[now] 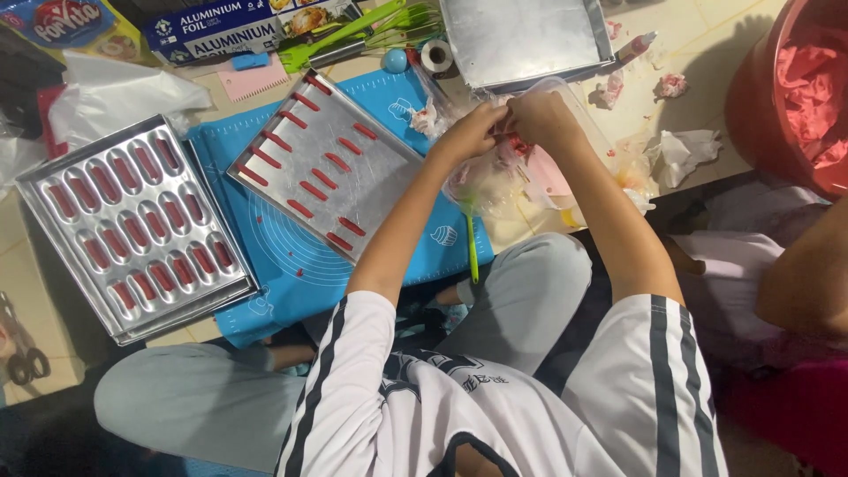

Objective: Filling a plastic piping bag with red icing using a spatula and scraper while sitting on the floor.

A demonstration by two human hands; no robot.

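My left hand and my right hand meet over a clear plastic piping bag with red filling at its top. Both hands pinch the bag's upper end, fingers closed around it. The bag hangs over a clear plastic tub and a green spatula handle sticks out below it. To the left lies a flat metal tray with rows of short red piped strips, resting on a blue silicone mat.
A metal mould tray with several oval hollows filled red sits far left. An upturned metal pan, a foil box, green utensils and crumpled tissues lie at the back. A red bucket stands right, near another person's arm.
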